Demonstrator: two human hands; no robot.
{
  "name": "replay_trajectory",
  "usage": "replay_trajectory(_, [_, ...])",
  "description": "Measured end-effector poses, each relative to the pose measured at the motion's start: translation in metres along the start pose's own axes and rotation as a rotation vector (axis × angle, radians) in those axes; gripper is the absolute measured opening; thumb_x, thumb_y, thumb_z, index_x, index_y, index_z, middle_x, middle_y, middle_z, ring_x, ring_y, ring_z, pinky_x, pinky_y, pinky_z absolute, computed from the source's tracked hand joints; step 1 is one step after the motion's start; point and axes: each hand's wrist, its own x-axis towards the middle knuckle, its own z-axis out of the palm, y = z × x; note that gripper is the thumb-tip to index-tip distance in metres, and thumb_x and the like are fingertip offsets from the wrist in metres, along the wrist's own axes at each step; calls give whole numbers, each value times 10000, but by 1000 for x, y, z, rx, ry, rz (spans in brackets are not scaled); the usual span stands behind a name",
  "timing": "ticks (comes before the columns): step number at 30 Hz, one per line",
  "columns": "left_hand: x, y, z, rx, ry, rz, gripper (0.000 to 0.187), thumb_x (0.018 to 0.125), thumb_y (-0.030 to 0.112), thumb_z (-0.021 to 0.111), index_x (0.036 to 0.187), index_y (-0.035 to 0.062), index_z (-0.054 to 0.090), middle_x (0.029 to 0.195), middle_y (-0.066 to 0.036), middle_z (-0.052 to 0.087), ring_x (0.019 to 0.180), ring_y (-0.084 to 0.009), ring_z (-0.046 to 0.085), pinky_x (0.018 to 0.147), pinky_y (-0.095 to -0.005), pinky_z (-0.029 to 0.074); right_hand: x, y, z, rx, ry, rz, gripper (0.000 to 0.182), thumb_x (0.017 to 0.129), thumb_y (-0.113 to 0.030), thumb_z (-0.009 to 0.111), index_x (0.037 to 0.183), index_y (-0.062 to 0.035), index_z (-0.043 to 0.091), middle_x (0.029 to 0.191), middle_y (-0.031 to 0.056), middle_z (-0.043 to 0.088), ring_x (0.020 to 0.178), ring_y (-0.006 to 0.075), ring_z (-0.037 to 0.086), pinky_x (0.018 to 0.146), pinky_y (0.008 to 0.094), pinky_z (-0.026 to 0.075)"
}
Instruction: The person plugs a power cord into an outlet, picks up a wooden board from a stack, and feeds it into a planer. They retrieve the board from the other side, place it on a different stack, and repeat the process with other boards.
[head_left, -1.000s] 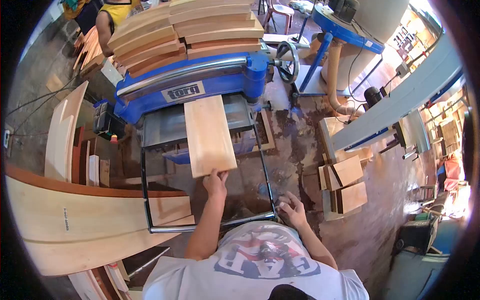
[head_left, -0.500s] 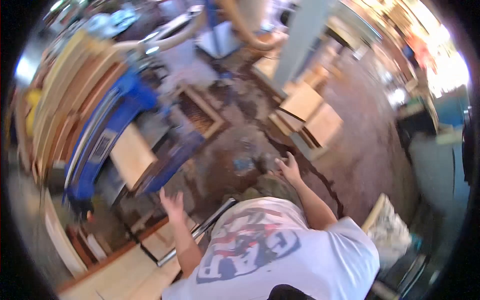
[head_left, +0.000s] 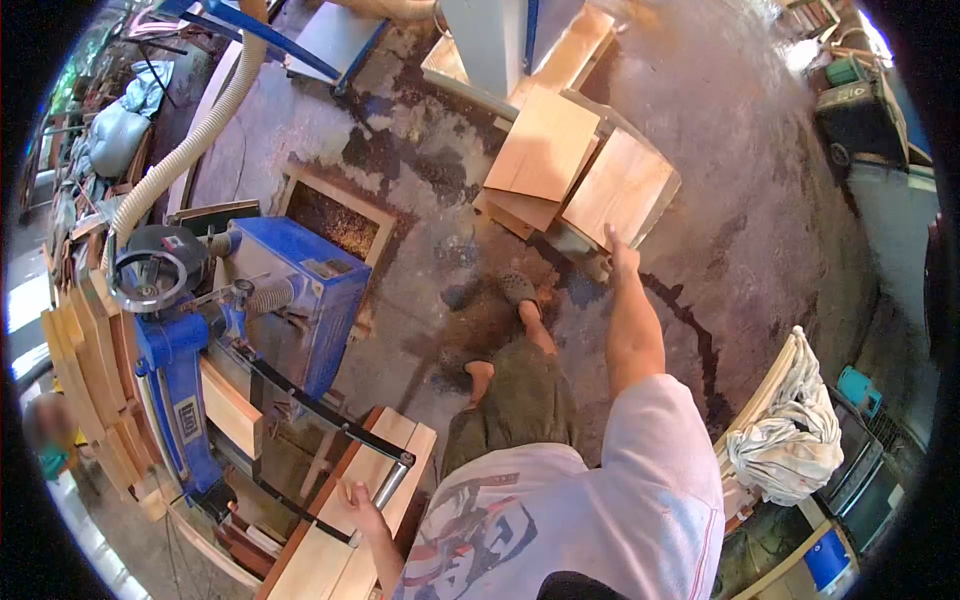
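My right hand (head_left: 623, 257) reaches forward with its index finger stretched out, the fingertip right at the near edge of a pale wooden board (head_left: 622, 185). That board lies at the right side of a low stack, beside another wide board (head_left: 543, 142) on the left. Down at the lower left, my left hand (head_left: 367, 512) is held with fingers loosely apart and nothing in it. It is nearest to the metal roller (head_left: 382, 493) on the black frame of a blue planer (head_left: 175, 405), above long pale planks (head_left: 345, 550).
A wooden-framed pit of shavings (head_left: 345, 222) lies in the floor beyond the planer. A ribbed hose (head_left: 190, 150) curves up on the left. White cloth (head_left: 790, 445) hangs at the right. Another person (head_left: 52, 430), blurred, is at the far left. A grey post (head_left: 490, 45) stands beyond the stack.
My view has swung and sharpened, turning toward the stack. The right arm has stretched out to the board's edge; the left hand has come down beside the roller.
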Motion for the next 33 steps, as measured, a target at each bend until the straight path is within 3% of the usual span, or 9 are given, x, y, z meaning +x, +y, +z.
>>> replay_trajectory(3, [-29,44,22,266,-109,-59,620,899,163,658,1400,-94,398,1400,-225,469,1188,-316,547,960,-380,469,32,13,-8,-27,-19,57,433,756,-296,851,834,59,614,747,84,593,540,190,540,438,323,415])
replay_trajectory(6, [-8,-59,0,334,-41,19,594,881,157,670,1350,-125,437,1334,-265,501,1097,-313,580,913,-404,492,20,-6,-21,-2,-4,117,395,745,-241,858,893,48,633,765,86,601,547,187,540,462,312,433])
replay_trajectory(11, [-6,-47,14,447,-72,201,584,885,147,661,1361,-109,439,1359,-253,490,1167,-349,552,953,-422,481,-9,-52,-39,-28,-125,122,376,730,-219,856,921,27,647,744,83,607,574,176,547,481,337,431])
replay_trajectory(17, [1,-11,35,182,6,258,505,905,93,618,1346,-94,459,1491,-199,383,1337,-326,443,1053,-425,422,-102,-156,-7,-637,239,-460,471,700,-348,789,913,65,715,904,169,703,853,265,665,815,382,496])
replay_trajectory(22, [8,1,30,137,68,413,481,916,50,604,1361,-51,454,1488,-168,390,1304,-280,474,1037,-399,434,-258,-212,-19,-1034,257,-987,486,682,-278,760,1069,7,686,964,182,602,1010,376,619,854,410,500])
replay_trajectory(25, [16,-5,31,-321,-23,328,495,936,69,611,1383,-41,429,1436,-160,460,1279,-272,502,1035,-383,435,-344,-203,-36,-866,67,-968,408,767,-222,732,1062,54,674,941,129,645,908,250,651,801,365,512])
replay_trajectory(27, [13,13,19,-476,-203,294,520,950,92,616,1406,-38,402,1396,-153,507,1258,-269,524,1042,-375,431,-399,-180,-44,-396,-298,-662,359,802,-165,724,1056,82,666,985,127,671,880,255,670,802,357,530])
replay_trajectory(30, [22,8,16,-663,-457,359,602,941,110,636,1440,-45,337,1396,-177,501,1255,-281,526,1052,-383,421,-470,-110,-30,-219,-568,-392,413,768,-289,775,1002,40,687,921,142,678,812,192,637,794,375,500])
replay_trajectory(33, [21,20,-9,-718,-615,293,747,909,159,693,1476,-38,249,1423,-180,459,1308,-286,468,1067,-406,405,-499,-20,11,-85,-862,-129,504,833,-193,704,1230,81,559,1104,170,662,962,280,670,837,410,564])
